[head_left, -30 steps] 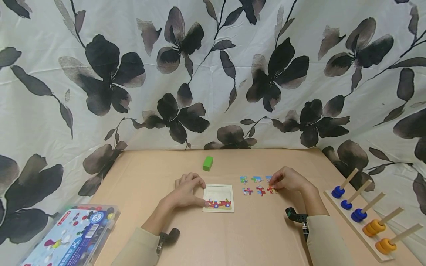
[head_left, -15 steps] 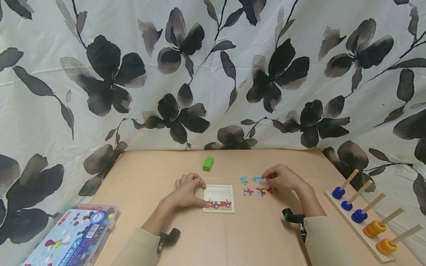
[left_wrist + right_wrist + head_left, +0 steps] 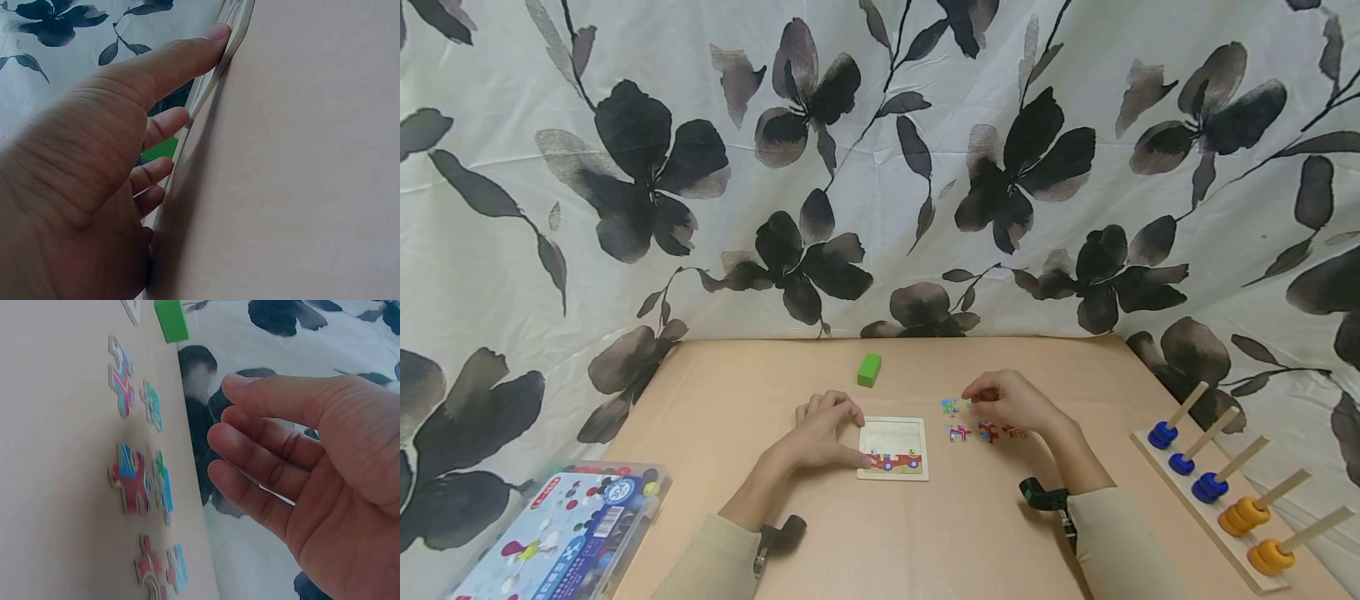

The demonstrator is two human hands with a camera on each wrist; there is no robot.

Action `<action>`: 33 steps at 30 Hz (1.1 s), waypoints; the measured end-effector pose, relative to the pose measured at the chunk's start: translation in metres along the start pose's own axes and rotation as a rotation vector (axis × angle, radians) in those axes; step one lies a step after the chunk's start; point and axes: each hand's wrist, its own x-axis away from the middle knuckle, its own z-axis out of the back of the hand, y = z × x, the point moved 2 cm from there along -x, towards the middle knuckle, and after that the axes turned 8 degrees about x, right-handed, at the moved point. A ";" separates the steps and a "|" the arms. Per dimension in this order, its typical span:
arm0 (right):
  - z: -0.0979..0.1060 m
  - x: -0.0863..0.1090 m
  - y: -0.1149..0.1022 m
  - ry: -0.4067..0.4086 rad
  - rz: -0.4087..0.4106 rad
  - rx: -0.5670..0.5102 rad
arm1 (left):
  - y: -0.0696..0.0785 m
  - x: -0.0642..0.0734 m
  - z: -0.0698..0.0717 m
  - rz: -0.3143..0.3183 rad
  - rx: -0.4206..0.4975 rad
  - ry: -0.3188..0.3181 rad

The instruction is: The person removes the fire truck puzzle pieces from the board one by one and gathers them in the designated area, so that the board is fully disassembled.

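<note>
My left hand holds the left side of a small wooden puzzle tray. Its thumb lies over the rim, beside a strip of joined red puzzle pieces along the tray's near part; the upper part shows bare wood. In the left wrist view, the thumb and index fingertip meet the tray's edge. My right hand hovers over two rows of loose jigsaw pieces, its fingers loosely bent with nothing between them. The right wrist view shows these blue, green and red pieces below the fingertips.
A green block lies beyond the tray. At right stands a wooden peg rack with blue and orange rings. A clear plastic box with a printed blue cover occupies the near left. A floral cloth hangs behind the table.
My right hand has moved left, from the right-hand pieces to above the middle ones, uncovering the right end of the near row. The left hand and tray stay in place.
</note>
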 end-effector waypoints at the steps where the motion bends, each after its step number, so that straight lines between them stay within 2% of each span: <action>1: -0.001 -0.001 -0.002 0.001 0.009 0.001 | 0.000 0.000 0.000 -0.001 -0.001 0.001; 6: -0.005 -0.003 -0.009 0.000 0.037 -0.017 | -0.001 0.000 0.000 0.003 -0.002 0.003; 13: -0.013 -0.005 -0.020 -0.022 0.007 -0.051 | 0.001 0.001 0.000 0.005 -0.003 -0.002; 20: -0.026 -0.011 -0.026 -0.050 0.066 -0.032 | 0.003 0.002 0.002 0.014 0.018 -0.005; 27: -0.035 -0.013 -0.037 -0.080 0.089 -0.012 | 0.003 0.002 0.002 0.018 0.020 -0.009; 33: -0.044 -0.016 -0.044 -0.075 0.124 0.003 | 0.001 0.001 0.001 0.018 0.013 -0.007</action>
